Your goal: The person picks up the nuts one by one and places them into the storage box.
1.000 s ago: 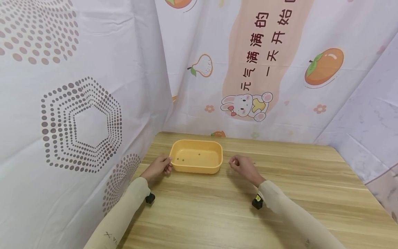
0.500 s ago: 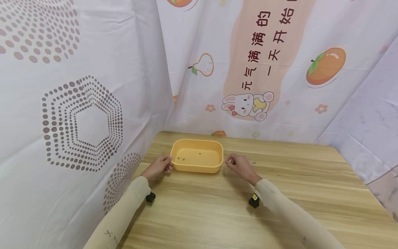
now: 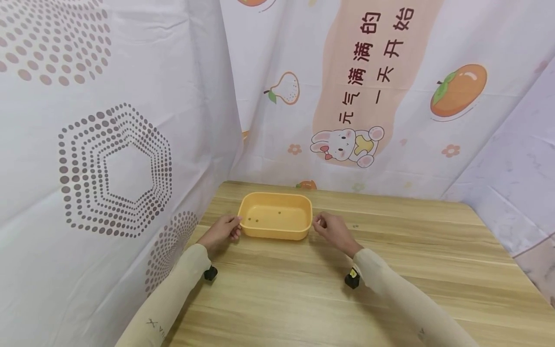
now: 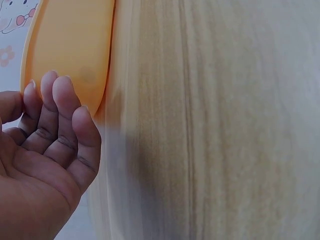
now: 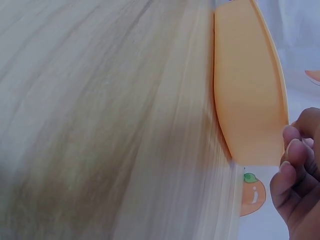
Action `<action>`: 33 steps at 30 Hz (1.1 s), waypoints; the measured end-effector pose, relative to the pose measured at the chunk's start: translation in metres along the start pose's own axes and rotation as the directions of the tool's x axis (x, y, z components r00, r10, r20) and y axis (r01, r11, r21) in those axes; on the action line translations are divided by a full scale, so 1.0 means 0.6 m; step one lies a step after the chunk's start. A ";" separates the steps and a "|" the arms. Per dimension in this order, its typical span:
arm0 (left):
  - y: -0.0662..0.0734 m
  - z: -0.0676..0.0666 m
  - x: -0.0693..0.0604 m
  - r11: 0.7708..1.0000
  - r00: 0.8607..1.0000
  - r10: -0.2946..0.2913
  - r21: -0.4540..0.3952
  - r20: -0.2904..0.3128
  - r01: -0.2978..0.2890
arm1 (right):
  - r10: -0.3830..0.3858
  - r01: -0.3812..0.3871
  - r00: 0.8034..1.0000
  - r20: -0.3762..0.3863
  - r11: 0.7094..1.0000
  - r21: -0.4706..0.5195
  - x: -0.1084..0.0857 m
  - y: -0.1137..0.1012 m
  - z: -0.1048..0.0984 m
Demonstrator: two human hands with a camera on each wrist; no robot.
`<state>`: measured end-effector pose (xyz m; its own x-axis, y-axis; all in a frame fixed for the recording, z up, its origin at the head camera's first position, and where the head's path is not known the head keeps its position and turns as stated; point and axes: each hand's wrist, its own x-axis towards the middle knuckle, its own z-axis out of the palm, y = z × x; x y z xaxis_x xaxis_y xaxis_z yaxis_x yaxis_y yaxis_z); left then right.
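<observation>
A shallow yellow-orange plastic basin (image 3: pixel 275 234) with rounded corners sits on the table near the back. Several tiny dark round spots lie on its floor; whether they are loose pieces or holes is too small to tell. At the basin's left end my left hand (image 3: pixel 223 231) pinches the rim between thumb and index finger, the other fingers half curled below, as the left wrist view shows. On the opposite end, my right hand (image 3: pixel 335 232) has its thumb and bent index finger at the rim, pinching it. The basin's outer wall (image 5: pixel 250 85) fills part of the right wrist view.
Tiny dark specks (image 3: pixel 355 226) lie on the wooden table (image 3: pixel 277 289) right of my right hand. A white dotted curtain (image 3: pixel 186 144) hangs close along the left side. Behind the basin hangs a printed cloth (image 3: pixel 282 144) with fruit and a rabbit.
My right hand has moved left from beside the basin to its right rim. The left hand stays at the left rim, and the basin looks unmoved on the table.
</observation>
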<state>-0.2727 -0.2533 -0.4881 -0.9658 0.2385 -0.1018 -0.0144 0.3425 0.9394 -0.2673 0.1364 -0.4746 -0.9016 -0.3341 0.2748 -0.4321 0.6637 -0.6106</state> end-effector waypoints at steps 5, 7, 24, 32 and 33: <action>0.001 -0.001 0.002 1.000 1.000 -0.004 -0.010 -0.001 0.004 | -0.025 0.025 1.000 -0.007 1.000 -0.007 0.004 -0.003 0.002; 0.001 -0.001 0.002 1.000 1.000 -0.010 -0.012 -0.002 0.010 | -0.031 0.031 0.999 -0.009 0.999 -0.007 0.005 -0.004 0.004; 0.005 0.004 -0.004 0.999 1.000 -0.028 -0.034 0.004 0.028 | -0.055 0.055 0.998 -0.011 0.998 0.020 0.002 0.000 0.011; 0.005 0.003 -0.004 0.999 1.000 -0.010 -0.033 0.006 0.010 | -0.054 0.054 0.999 -0.007 0.998 0.024 0.001 0.002 0.009; 0.005 0.003 -0.004 0.999 1.000 -0.008 -0.033 0.007 0.008 | -0.054 0.054 0.999 -0.006 0.998 0.025 0.001 0.001 0.009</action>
<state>-0.2700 -0.2512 -0.4853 -0.9637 0.2424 -0.1115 -0.0307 0.3143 0.9488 -0.2680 0.1332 -0.4789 -0.8770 -0.3656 0.3118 -0.4797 0.6278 -0.6130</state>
